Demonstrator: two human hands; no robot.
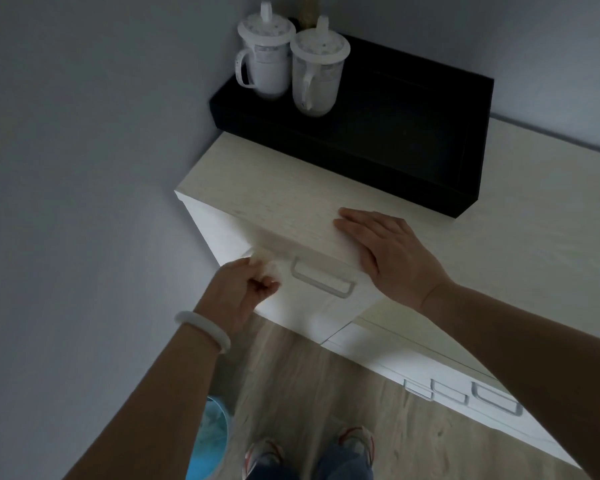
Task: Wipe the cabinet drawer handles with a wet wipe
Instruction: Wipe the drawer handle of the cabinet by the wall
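Two hands were at work on our pale wood cabinet (284, 188): our right hand (388, 252) lay flat with its fingers straight and close together on the front edge of the top, bracing, while our left hand (245, 289) pinched a bunched, blurred wet wipe (262, 259) between curled fingers and thumb. The wipe hovered against the drawer front, just at nine o'clock of the top drawer handle (323, 277), near it but, as far as we could tell, not yet on it. More handles (465, 393) showed on the lower unit toward four o'clock, untouched as we judged. To do this step well, we reckoned we should fold the wipe round the bar of the handle, run it from the nine o'clock end to the three o'clock end, and get behind the bar too, keeping the flat hand pressing so the drawer did not slide out. Up at twelve o'clock a black tray (378, 133) carried two lidded white mugs (291, 60). A white bangle (203, 330) sat on our left wrist, and a blue bin (207, 441) stood on the wooden floor (309, 375) at seven o'clock beside our shoes (309, 448).
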